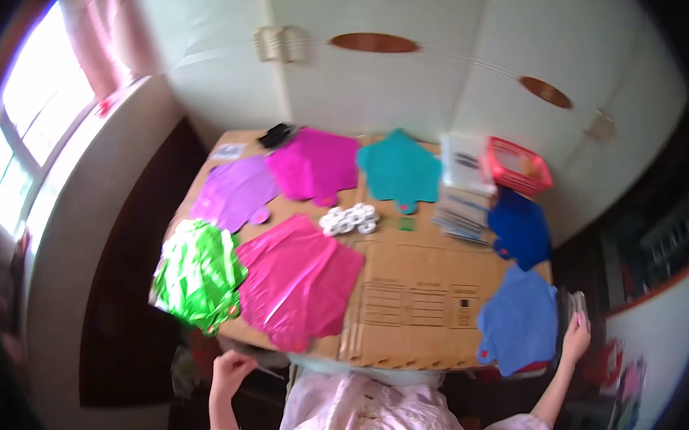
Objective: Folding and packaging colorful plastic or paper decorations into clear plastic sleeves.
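Observation:
My left hand (232, 370) is closed in a pinch just off the near left edge of the table, with a thin whitish strip (271, 372) sticking out of its fingers. Beyond the right edge, my right hand (576, 341) grips a flat greyish packet (576, 306); blur hides its kind. Nearest to that hand lies a light blue flat sheet (517, 319) with a red dot at its tip. Close to my left hand are a crinkled shiny green foil piece (197, 273) and a large pink one (299, 280), both with rounded tabs.
More tabbed sheets lie around the cardboard-covered table (413, 340): lilac (234, 191), magenta (315, 166), teal (399, 169) and dark blue (519, 228). Small white rolls (350, 219) cluster mid-table. A stack of flat packets (463, 213) and a red basket (517, 167) stand back right.

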The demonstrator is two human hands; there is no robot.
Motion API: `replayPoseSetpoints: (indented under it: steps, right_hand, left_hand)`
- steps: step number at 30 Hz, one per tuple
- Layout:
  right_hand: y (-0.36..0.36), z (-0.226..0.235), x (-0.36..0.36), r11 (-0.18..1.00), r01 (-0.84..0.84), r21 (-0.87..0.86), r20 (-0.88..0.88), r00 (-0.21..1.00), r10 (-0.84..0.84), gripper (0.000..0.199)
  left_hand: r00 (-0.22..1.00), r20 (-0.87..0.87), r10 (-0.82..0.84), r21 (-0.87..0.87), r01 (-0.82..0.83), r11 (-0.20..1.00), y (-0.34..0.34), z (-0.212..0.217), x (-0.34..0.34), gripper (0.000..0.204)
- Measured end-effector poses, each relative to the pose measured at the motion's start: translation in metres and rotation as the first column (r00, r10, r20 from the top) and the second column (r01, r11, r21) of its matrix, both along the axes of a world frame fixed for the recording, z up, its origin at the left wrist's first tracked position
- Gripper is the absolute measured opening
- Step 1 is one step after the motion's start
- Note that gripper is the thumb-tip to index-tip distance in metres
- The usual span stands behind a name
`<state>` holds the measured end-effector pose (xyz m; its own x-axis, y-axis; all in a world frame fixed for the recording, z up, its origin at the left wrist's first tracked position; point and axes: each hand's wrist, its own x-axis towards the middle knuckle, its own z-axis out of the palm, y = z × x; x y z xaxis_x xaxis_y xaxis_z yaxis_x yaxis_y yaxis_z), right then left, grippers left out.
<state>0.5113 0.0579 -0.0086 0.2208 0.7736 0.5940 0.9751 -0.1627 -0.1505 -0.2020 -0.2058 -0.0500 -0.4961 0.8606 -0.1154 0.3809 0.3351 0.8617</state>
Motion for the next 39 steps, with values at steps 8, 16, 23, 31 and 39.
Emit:
replayPoseSetpoints:
  steps: [8,16,23,31,39]
  right_hand:
    - [0.011,0.056,-0.197,0.791,-0.612,0.000,-0.266,0.763,0.590,0.027]
    - [0.027,0.068,-0.352,0.320,-0.946,-0.055,-0.221,0.324,0.920,0.025]
    - [0.081,0.037,-0.399,0.388,-0.914,-0.115,-0.194,0.404,0.894,0.021]
    - [0.107,0.025,-0.458,0.304,-0.951,-0.063,-0.142,0.310,0.940,0.016]
    - [-0.023,0.036,-0.548,-0.087,-0.983,-0.164,-0.191,-0.055,0.980,0.037]
  left_hand:
    - [0.724,-0.419,0.548,-0.197,-0.662,0.723,-0.077,-0.173,-0.050,0.016]
    - [0.771,-0.501,0.393,-0.293,-0.579,0.761,-0.137,-0.314,-0.058,0.025]
    - [0.740,0.217,0.637,-0.522,-0.464,0.716,-0.079,-0.326,-0.059,0.023]
    - [-0.133,0.862,0.489,-0.476,-0.541,0.693,-0.061,-0.316,-0.081,0.024]
    - [-0.132,0.809,0.572,-0.555,-0.490,0.672,-0.112,-0.314,-0.092,0.025]
